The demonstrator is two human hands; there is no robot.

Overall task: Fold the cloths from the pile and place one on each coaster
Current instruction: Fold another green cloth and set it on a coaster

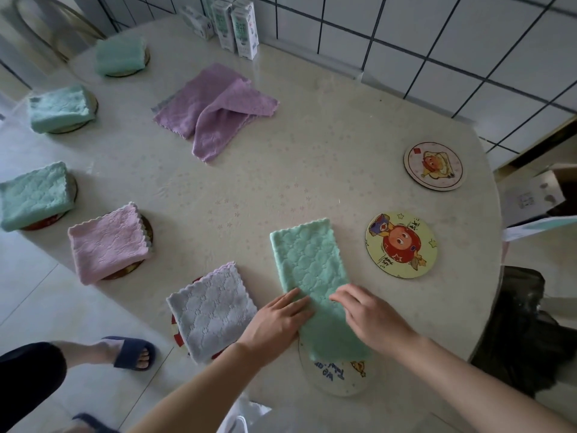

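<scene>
A green cloth (309, 264), folded into a long strip, lies on the table with its near end over a white coaster (334, 379). My left hand (274, 323) and my right hand (371, 317) rest flat on its near half, fingers spread, gripping nothing. Purple cloths (215, 110) lie loosely piled at the table's middle back. Two bare cartoon coasters (401, 245) (434, 166) sit to the right. Folded cloths cover coasters along the left edge: grey (212, 314), pink (107, 242), and three green ones (32, 195) (59, 107) (120, 54).
Milk cartons (237, 26) stand at the back against the tiled wall. A black bag (524, 332) and a cardboard box (543, 189) sit right of the table (281, 189). A foot in a blue slipper (131, 353) stands at the lower left.
</scene>
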